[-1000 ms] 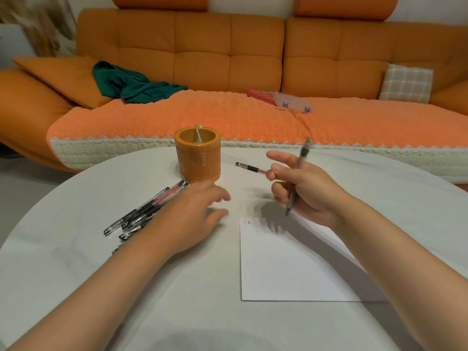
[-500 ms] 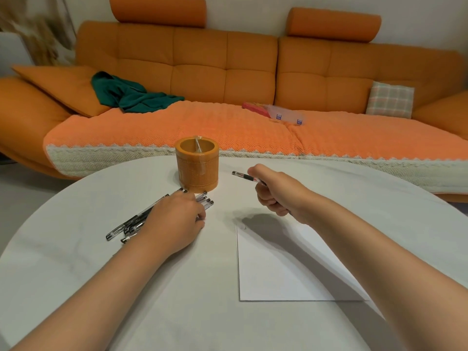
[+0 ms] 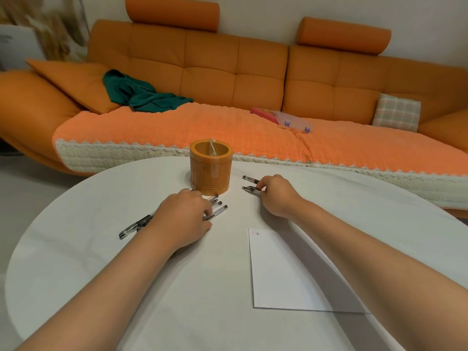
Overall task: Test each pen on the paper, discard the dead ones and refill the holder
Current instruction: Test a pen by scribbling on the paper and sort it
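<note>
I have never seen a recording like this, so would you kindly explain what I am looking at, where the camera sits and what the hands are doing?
There is no machine here. A person wears one wide-angle camera on the head, looking forward and down, so you see their own two bare arms. On the white table are an orange pen holder, a loose pile of pens and a sheet of paper with small test marks in one corner. The left hand rests on the pile. The right hand pinches one pen close to the table, beside another pen lying there. Behind stands an orange sofa.
</note>
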`<state>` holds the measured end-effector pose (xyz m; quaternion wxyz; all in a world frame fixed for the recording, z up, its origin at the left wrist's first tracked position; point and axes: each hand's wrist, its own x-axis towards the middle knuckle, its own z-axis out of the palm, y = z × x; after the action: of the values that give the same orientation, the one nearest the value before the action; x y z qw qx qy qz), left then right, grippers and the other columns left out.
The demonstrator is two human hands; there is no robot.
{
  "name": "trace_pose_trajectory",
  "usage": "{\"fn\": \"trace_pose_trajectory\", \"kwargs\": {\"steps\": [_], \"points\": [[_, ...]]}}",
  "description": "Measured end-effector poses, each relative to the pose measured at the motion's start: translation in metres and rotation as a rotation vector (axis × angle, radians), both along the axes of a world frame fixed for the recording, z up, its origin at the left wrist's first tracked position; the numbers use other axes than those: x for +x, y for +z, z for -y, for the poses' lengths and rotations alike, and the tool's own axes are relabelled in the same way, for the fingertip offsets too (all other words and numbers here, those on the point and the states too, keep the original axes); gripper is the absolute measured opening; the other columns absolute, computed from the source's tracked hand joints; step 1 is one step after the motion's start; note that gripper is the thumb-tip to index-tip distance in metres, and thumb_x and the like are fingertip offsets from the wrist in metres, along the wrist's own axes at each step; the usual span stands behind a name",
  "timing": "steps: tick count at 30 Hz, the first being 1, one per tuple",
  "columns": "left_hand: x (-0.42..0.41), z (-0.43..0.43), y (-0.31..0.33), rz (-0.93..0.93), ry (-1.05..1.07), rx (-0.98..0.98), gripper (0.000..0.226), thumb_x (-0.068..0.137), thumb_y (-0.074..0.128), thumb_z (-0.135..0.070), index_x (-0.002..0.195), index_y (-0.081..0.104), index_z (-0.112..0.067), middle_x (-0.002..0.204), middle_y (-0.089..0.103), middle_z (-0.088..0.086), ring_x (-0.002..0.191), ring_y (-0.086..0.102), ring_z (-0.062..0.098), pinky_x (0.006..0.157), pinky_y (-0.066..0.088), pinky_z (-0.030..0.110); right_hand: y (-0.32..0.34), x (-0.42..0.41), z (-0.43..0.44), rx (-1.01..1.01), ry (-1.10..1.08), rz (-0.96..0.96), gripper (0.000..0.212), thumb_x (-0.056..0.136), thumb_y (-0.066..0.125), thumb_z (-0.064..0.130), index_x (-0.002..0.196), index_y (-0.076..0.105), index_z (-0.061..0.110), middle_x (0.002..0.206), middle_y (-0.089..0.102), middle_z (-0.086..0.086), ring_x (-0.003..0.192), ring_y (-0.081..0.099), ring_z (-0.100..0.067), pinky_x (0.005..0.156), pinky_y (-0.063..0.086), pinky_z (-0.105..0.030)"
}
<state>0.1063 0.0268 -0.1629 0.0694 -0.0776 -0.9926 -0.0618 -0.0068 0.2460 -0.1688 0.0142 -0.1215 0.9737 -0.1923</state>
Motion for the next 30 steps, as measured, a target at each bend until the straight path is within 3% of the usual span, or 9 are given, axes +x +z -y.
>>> {"fn": "trace_pose_trajectory", "kwargs": {"steps": [5,9,12,17,20,24,30], "points": [[-0.003,-0.003,-0.001,-0.061,-0.047,-0.027,0.026,0.088,0.062,-0.049,0.111,0.063,-0.038,0.102,0.058,-0.010,0.102,0.052,0.015,0.080,0.035,0.028,-0.020,-0.019,-0.004,0.089,0.061,-0.205,0.026,0.098,0.054,0.016,0.121,0.068,0.017,0.108,0.059,-0.011,0.099,0.058,-0.035,0.077,0.043,-0.036],[-0.004,-0.004,0.000,-0.092,-0.058,0.007,0.024,0.081,0.067,-0.052,0.091,0.055,-0.034,0.092,0.056,-0.015,0.087,0.048,0.013,0.074,0.033,0.029,-0.023,-0.019,-0.005,0.187,0.094,-0.312,0.031,0.098,0.057,0.021,0.127,0.066,0.019,0.105,0.061,-0.010,0.100,0.056,-0.035,0.076,0.042,-0.038],[-0.003,-0.002,0.002,-0.029,-0.005,-0.024,0.028,0.076,0.066,-0.055,0.080,0.057,-0.030,0.084,0.061,-0.013,0.082,0.054,0.014,0.069,0.034,0.029,-0.017,-0.007,0.002,0.112,0.139,-0.367,0.031,0.093,0.063,0.020,0.124,0.067,0.020,0.109,0.060,-0.008,0.104,0.055,-0.032,0.083,0.044,-0.039],[0.001,0.001,0.004,0.051,0.025,-0.049,0.020,0.076,0.065,-0.049,0.082,0.059,-0.031,0.087,0.061,-0.012,0.085,0.055,0.014,0.068,0.035,0.028,0.003,0.041,0.034,-0.039,0.495,-0.214,0.016,0.087,0.066,0.019,0.100,0.074,0.025,0.098,0.060,0.009,0.092,0.052,-0.008,0.080,0.045,-0.027],[0.005,0.002,0.005,0.044,0.033,-0.051,0.006,0.080,0.061,-0.038,0.082,0.061,-0.032,0.086,0.061,-0.010,0.084,0.056,0.015,0.067,0.034,0.028,0.003,0.063,0.047,-0.063,0.625,-0.166,0.015,0.082,0.071,0.020,0.096,0.075,0.024,0.094,0.065,0.007,0.085,0.050,-0.005,0.075,0.045,-0.024],[0.009,0.001,0.008,0.016,0.054,-0.095,0.010,0.082,0.057,-0.037,0.083,0.066,-0.031,0.083,0.065,-0.008,0.086,0.060,0.017,0.065,0.036,0.027,-0.001,0.071,0.053,-0.065,0.641,-0.161,0.018,0.083,0.075,0.029,0.100,0.073,0.023,0.097,0.067,0.007,0.086,0.049,-0.005,0.077,0.044,-0.024],[0.016,0.005,0.011,0.056,0.056,0.111,0.015,0.078,0.063,-0.039,0.090,0.054,-0.038,0.077,0.065,-0.017,0.084,0.056,0.008,0.059,0.033,0.025,-0.007,0.074,0.049,-0.060,0.608,-0.149,0.024,0.087,0.073,0.033,0.109,0.072,0.022,0.096,0.065,0.004,0.087,0.050,-0.009,0.077,0.042,-0.027]]}}
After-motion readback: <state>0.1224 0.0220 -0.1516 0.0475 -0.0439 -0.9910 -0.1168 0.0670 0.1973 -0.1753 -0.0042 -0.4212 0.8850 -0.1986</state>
